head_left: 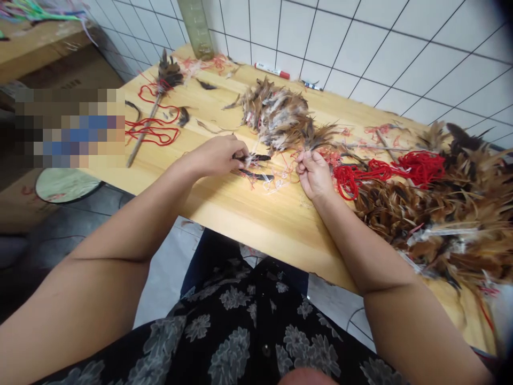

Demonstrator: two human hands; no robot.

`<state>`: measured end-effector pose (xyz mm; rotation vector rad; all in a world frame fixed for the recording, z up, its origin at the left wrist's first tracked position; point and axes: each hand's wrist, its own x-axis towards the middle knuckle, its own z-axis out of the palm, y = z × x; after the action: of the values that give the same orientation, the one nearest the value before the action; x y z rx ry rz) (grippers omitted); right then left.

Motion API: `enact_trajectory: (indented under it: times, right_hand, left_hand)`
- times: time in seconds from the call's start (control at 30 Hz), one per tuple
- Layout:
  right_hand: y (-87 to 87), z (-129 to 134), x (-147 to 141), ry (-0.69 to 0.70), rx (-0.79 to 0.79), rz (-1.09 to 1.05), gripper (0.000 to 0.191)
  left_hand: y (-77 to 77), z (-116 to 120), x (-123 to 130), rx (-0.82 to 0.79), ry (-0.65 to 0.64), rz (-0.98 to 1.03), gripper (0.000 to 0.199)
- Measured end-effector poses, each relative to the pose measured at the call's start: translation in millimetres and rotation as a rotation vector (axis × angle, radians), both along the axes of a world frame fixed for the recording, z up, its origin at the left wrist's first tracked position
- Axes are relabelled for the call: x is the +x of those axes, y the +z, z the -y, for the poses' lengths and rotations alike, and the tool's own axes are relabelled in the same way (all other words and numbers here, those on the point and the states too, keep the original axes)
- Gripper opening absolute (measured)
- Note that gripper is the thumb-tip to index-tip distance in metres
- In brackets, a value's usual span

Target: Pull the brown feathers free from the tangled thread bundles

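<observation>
My right hand (315,174) is closed in a pinch at the base of a small bunch of brown feathers (316,136), whose tips point away from me. To its left, my left hand (222,155) has its fingers curled down over a dark, slender piece (262,158) with white fluff about it; what exactly the fingers grip is hidden. Just below lies another black strip (256,175), beside scraps of white and red thread (274,184). Beyond both hands rests a large pile of brown and white feathers (276,112).
Red cord (420,168) and a big heap of brown feathers (436,214) lie on the right. At left is a stick with dark feathers (144,128) and red string (160,133). Against the tiled wall are a red-capped marker (272,70) and a greenish bottle (197,29).
</observation>
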<state>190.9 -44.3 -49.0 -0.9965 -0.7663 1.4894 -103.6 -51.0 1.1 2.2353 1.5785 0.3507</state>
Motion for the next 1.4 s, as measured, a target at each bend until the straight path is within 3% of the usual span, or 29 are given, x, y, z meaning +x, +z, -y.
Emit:
enact_trajectory:
  times: [0.13, 0.23, 0.4, 0.5, 0.6, 0.8, 0.9, 1.1, 1.27, 1.4]
  right_hand:
    - [-3.1, 1, -3, -0.002, 0.05, 0.036, 0.048]
    - [-3.8, 1, -4, -0.008, 0.059, 0.064, 0.049]
    - [-6.8, -1, -3, 0.018, 0.08, 0.109, 0.053]
    - [-9.5, -3, -2, 0.027, 0.103, 0.106, 0.054]
    - [-10.6, -2, -3, 0.032, 0.116, 0.109, 0.056]
    - [-5.6, 0, -6, 0.024, 0.079, 0.127, 0.054]
    - [-2.0, 1, -7, 0.031, 0.049, 0.073, 0.051]
    - [2.2, 1, -10, -0.019, -0.02, 0.023, 0.044]
    - [-0.1, -1, -8, -0.021, -0.032, 0.002, 0.038]
    - [-4.9, -3, -3, -0.005, -0.048, 0.011, 0.037]
  left_hand:
    - [-1.2, 2, -21, 0.102, 0.107, 0.039, 0.013]
    - [-5.8, 1, -25, 0.074, 0.099, 0.046, 0.013]
    - [-9.6, 10, -5, 0.087, 0.045, 0.161, 0.031]
    - [-7.4, 11, 12, 0.099, 0.063, 0.215, 0.017]
    - [-0.5, 6, 20, 0.092, 0.084, 0.309, 0.009]
    - [27.5, -1, 29, 0.098, 0.185, 0.648, 0.022]
    - [32.6, -5, 42, -0.004, 0.165, 0.831, 0.025]
    - [18.2, -20, 79, -0.34, 0.101, 1.164, 0.032]
    - [5.7, -29, 104, -0.385, 0.153, 1.059, 0.035]
    - [-8.6, -31, 107, -0.36, 0.132, 1.02, 0.035]
